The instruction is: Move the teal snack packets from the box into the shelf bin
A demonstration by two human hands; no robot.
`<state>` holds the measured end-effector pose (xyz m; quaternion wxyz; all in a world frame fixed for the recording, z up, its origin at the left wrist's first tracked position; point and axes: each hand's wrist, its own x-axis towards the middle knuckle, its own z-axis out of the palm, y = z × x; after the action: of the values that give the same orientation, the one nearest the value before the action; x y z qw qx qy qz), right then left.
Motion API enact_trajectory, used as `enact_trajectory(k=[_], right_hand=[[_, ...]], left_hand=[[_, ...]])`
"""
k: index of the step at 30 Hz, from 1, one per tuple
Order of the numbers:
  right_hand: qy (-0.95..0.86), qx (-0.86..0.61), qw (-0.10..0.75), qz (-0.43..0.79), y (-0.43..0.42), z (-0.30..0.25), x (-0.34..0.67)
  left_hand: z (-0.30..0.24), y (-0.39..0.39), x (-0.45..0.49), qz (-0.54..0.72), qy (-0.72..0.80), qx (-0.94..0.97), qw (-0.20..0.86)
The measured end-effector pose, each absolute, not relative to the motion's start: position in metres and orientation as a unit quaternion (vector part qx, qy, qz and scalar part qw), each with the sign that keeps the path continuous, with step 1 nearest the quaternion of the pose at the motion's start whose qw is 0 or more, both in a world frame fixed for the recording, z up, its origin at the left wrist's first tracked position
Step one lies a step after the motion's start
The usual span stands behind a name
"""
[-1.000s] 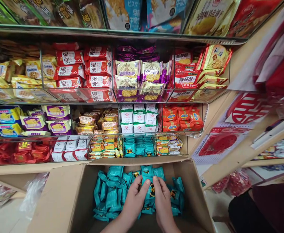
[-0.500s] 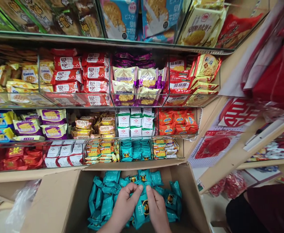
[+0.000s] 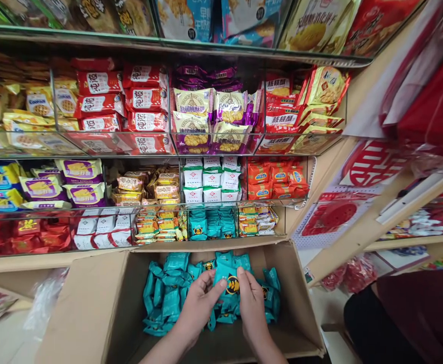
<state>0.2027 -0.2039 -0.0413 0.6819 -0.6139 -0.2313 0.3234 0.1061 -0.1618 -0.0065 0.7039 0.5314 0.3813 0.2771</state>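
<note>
Held teal packet (image 3: 225,272) sits higher between the thumbs than half a second ago; both hands are shifted toward 12 o'clock with it. Shelves also show a bit higher in view, so the camera angle differs too.

Grip: left hand (image 3: 202,301) has thumb and fingers pinched on the packet's 9 o'clock side, thumb tip on its face. Right hand (image 3: 252,301) pinches the 3 o'clock side with the thumb; its other fingertips are mostly hidden. Packet is tilted, round emblem (image 3: 233,284) facing the camera, just above other packets. Cannot tell if its lower edge touches them.

Under and around the hands: teal pile (image 3: 170,303) in an open cardboard box (image 3: 295,293), biggest heap at 9 o'clock, a few at 3. Box flap (image 3: 83,303) folded out at 9.

Clock directions below taken from the hands. Shelf bin of teal packets (image 3: 213,222) at 12, just past the box's far edge. Yellow-orange packets (image 3: 166,222) at 10 to 11, yellow-and-white packets (image 3: 255,222) near 1. White packets (image 3: 211,179) above the teal bin at 12; orange-red packets (image 3: 258,173) at 1. Red cut-out decoration (image 3: 375,162) at 2, dark maroon and black fabric (image 3: 418,313) at 3, clear plastic bag (image 3: 49,303) at 9.
</note>
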Motion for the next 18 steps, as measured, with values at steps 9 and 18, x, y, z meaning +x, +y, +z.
enact_trajectory(k=[9,18], right_hand=[[-0.190,-0.535,0.717,0.404,-0.206,-0.040,0.199],[-0.249,-0.533,0.686,0.428,-0.213,-0.042,0.214]], left_hand=[[-0.011,-0.154,0.107,0.297,0.406,0.524,0.687],[-0.024,-0.150,0.094,0.293,0.373,0.586,0.657]])
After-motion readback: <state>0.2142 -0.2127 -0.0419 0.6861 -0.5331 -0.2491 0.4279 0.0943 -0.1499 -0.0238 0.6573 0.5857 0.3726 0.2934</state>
